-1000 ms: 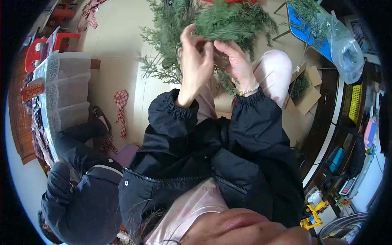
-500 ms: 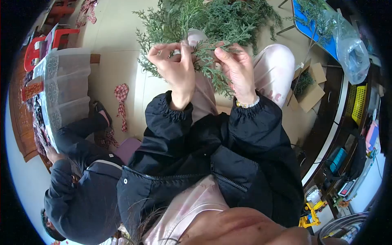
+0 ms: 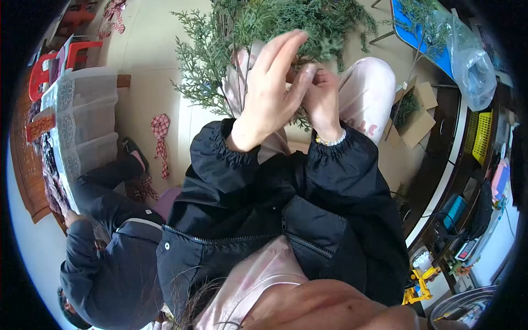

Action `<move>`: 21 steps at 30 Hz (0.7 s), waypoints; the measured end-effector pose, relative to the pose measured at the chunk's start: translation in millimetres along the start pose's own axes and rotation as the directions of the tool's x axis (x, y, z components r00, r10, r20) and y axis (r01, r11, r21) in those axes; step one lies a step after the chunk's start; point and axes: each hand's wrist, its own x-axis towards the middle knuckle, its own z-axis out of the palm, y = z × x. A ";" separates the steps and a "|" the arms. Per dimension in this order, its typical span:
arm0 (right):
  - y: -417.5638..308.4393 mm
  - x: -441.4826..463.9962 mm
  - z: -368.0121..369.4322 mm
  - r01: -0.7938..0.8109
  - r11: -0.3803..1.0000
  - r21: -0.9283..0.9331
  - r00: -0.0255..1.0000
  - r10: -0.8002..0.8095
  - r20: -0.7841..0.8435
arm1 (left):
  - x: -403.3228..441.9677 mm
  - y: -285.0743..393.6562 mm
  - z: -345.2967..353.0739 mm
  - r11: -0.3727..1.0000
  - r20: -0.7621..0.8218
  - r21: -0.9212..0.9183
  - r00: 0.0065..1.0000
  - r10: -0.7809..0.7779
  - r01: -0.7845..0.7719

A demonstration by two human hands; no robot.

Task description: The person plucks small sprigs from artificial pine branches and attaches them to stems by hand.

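Note:
My left hand [image 3: 265, 91] is raised with its fingers stretched out and its thumb close to my right hand's fingertips; I see nothing held in it. My right hand [image 3: 322, 102], with a beaded bracelet at the wrist, is closed on a green evergreen sprig [image 3: 300, 119]. Part of the sprig shows below the hands, and the grip itself is partly hidden behind my left hand. Leafy evergreen branches [image 3: 199, 60] lean at my knees just left of my left hand. Beyond the hands lies a larger pile of green foliage [image 3: 335, 22].
Another person [image 3: 118, 247] sits at the left by a cloth-covered table [image 3: 93, 104]. Checked red fabric [image 3: 160, 132] lies on the floor. On the right are an opened cardboard box [image 3: 421, 121], a blue board [image 3: 410, 33], a clear plastic bag [image 3: 470, 66] and yellow baskets [image 3: 482, 137].
My left hand has moved right and its fingers have straightened from a pinch. My right hand has curled closer, and the sprig between the hands is now mostly covered.

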 end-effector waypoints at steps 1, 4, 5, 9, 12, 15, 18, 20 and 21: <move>-0.8 0.1 -0.4 0.032 0.996 -0.081 0.999 -0.029 0.037 | 2.7 -1.0 -1.4 1.000 0.035 0.019 0.999 0.005 -0.005; 1.0 -1.3 3.8 0.084 0.993 -0.083 0.996 -0.082 0.028 | 8.9 -7.8 1.1 0.998 0.034 0.031 0.998 0.048 -0.049; 3.5 -1.8 3.6 0.095 0.992 -0.085 0.995 -0.093 0.024 | 8.5 -7.7 3.8 0.998 0.000 0.038 0.999 0.046 -0.046; 8.2 -1.8 0.1 0.119 0.979 -0.163 0.993 -0.118 0.014 | 5.3 -8.9 13.4 0.997 -0.086 0.075 0.996 0.019 -0.013; 3.9 -2.3 7.0 0.173 0.963 -0.208 0.983 -0.182 -0.024 | 4.7 -5.6 14.9 0.996 -0.129 0.070 0.990 -0.050 0.059; 12.8 -3.7 7.1 0.231 0.904 -0.360 0.964 -0.263 -0.041 | 4.8 -4.8 11.6 0.992 -0.165 0.034 0.980 -0.114 0.121; 13.2 -5.3 9.6 0.321 0.807 -0.496 0.925 -0.380 -0.021 | -1.6 -10.7 11.9 0.945 -0.146 -0.209 0.948 -0.283 0.250; 2.0 -8.1 10.7 0.382 0.739 -0.554 0.903 -0.425 0.056 | -3.3 -9.4 10.2 0.765 -0.058 -0.526 0.882 -0.467 0.371; -1.6 -9.3 9.4 0.414 0.702 -0.579 0.890 -0.445 0.097 | -0.8 -7.0 6.6 0.664 -0.019 -0.619 0.838 -0.546 0.419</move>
